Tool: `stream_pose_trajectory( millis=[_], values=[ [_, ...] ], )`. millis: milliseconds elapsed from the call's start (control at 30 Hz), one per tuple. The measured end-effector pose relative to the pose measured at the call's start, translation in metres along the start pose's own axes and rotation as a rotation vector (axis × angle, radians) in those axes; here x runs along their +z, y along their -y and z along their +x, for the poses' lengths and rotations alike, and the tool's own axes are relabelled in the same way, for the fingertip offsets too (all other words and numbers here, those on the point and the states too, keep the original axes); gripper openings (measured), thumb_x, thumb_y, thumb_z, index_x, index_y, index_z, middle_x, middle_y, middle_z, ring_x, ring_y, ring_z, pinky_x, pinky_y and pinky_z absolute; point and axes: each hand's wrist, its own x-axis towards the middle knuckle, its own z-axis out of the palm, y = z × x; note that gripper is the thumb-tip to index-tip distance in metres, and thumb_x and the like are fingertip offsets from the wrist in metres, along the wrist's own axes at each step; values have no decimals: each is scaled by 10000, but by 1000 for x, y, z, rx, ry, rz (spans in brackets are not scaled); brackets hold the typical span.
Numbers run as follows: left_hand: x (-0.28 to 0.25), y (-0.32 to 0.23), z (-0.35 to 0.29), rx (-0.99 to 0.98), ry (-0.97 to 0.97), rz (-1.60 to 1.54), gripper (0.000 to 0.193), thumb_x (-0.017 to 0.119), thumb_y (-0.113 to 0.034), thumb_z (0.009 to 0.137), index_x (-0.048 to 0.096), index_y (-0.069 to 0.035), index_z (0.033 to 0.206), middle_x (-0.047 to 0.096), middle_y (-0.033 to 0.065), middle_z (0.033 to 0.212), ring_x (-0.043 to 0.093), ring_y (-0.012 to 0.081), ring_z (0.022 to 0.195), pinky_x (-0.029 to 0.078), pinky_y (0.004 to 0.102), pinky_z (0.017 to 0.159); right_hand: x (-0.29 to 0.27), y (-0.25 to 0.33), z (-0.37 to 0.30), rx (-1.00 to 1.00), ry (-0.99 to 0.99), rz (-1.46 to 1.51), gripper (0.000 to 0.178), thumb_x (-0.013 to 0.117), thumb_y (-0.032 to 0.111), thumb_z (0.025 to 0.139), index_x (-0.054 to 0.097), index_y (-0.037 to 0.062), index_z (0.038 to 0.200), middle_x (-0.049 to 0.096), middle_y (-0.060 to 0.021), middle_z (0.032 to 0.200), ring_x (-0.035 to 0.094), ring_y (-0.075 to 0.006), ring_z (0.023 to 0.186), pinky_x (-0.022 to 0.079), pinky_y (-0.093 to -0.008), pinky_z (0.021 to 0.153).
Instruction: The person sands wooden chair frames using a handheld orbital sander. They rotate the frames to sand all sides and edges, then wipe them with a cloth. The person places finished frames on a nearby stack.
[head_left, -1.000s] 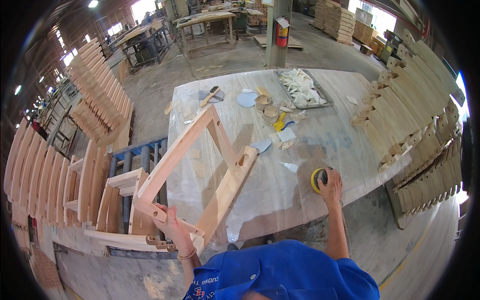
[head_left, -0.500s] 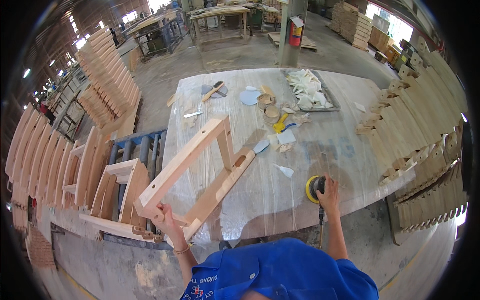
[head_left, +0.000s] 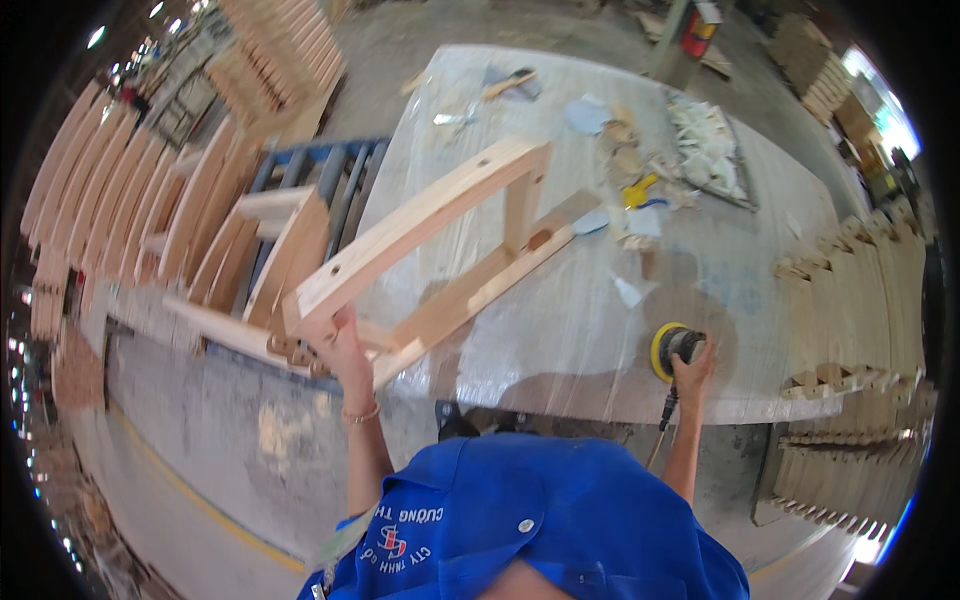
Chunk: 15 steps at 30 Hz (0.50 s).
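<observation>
At the near left corner of the plastic-covered table [head_left: 560, 370], my left hand [head_left: 345, 352] grips the near end of a pale wooden frame [head_left: 420, 222]. The frame rests tilted on the tabletop, one long rail raised and the other down on the plastic. My right hand [head_left: 694, 368] is closed round a black and yellow orbital sander [head_left: 678, 350] over the table's near right part. A hose runs from the sander toward my body. The sander stands apart from the frame, its yellow pad edge facing left.
Farther back lie a brush [head_left: 510, 84], a yellow and blue tool [head_left: 641, 192] and a tray of white scraps [head_left: 708, 145]. Wooden frames [head_left: 262, 255] stand left by a roller conveyor [head_left: 345, 180]. Stacked wooden parts [head_left: 850, 300] line the right side.
My view has tipped and turned, so the table and stacks shift in the picture. Both hands keep their holds on the frame and the sander.
</observation>
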Motion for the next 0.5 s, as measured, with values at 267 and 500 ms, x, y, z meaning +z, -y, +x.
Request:
stream_pose_trajectory(
  millis=[267,500],
  values=[
    [13,-22,-22,2,-57,-99,374,716,20,870,569,44,1213,624,107,1188,596,170,1065,489,315,928,6,124,-57,-558,560,310,805,799,128,674,476,57,1408,559,-196,1325,541,-372,1232,409,-429,1065],
    [-5,-26,-39,-12,53,72,395,734,-12,870,581,51,1229,635,120,1225,594,182,1114,457,332,991,84,275,-107,-1039,670,291,767,763,116,759,469,332,1434,509,-172,1276,600,-366,1115,548,-426,858]
  ],
)
